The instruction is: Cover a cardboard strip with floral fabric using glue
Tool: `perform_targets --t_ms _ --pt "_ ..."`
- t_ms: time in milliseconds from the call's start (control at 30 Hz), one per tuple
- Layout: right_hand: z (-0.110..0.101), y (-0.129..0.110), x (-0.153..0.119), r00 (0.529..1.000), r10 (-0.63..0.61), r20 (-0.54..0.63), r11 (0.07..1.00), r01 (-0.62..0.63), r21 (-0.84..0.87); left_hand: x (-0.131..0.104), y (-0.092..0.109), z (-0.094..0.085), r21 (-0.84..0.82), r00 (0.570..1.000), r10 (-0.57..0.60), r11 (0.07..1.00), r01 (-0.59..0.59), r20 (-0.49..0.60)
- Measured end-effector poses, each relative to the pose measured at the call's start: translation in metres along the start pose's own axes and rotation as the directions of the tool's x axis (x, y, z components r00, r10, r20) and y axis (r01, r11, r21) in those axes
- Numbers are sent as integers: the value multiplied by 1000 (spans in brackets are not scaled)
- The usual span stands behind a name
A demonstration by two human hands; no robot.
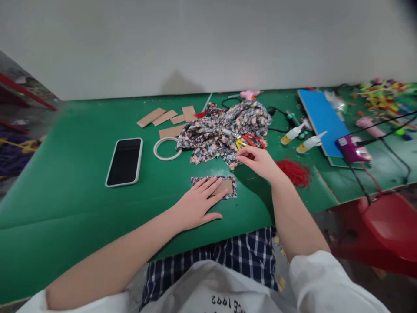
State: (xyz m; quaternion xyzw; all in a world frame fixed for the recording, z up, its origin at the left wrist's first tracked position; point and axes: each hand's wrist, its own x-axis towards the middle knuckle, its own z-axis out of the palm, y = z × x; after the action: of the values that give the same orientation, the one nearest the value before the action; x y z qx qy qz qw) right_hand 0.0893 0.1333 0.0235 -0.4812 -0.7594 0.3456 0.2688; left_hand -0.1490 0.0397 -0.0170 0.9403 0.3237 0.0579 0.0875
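My left hand (198, 204) lies flat with fingers spread, pressing on a small brown cardboard rectangle (228, 187). Under the cardboard is a strip of dark floral fabric (235, 193), whose edges show around it. My right hand (259, 163) is raised beside the corner of a crumpled floral cloth (224, 126). Its thumb and index fingertips are brought close together; whatever they may hold is too small to make out. Just beyond that hand, scissors (250, 140) with red and yellow handles rest on the cloth.
A phone (124, 162) and a tape roll (167, 148) lie left on the green table (81, 208). Cardboard pieces (164, 117) are behind. To the right are glue bottles (309, 143), red threads (295, 173), a blue board (324, 124), a pink glue gun (369, 127) and cables.
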Motion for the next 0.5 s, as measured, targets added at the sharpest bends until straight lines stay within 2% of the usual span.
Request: perform_targets --t_ms 33,100,167,233,300,367,500 --pt "-6 0 -4 994 33 -109 999 -32 17 -1 1 0 6 1000 -2 1000 2 -9" --pt "-19 4 -15 952 129 -278 991 -116 65 0 2 -2 12 999 4 1000 -3 -40" --pt "-34 13 -30 873 258 -413 966 -219 139 3 4 -7 12 996 24 1000 -23 -84" --pt "-48 26 -46 818 287 -499 958 -246 148 7 8 -19 1 986 63 998 -64 -154" --pt "-61 40 -60 757 306 -578 952 -262 161 6 16 -38 -32 963 142 988 -153 -231" --pt "-72 54 -69 699 321 -639 945 -277 172 -9 28 -59 -99 951 176 973 -207 -252" --pt "-87 71 -62 606 328 -725 940 -282 190 -69 57 -90 -277 941 161 929 -247 -299"
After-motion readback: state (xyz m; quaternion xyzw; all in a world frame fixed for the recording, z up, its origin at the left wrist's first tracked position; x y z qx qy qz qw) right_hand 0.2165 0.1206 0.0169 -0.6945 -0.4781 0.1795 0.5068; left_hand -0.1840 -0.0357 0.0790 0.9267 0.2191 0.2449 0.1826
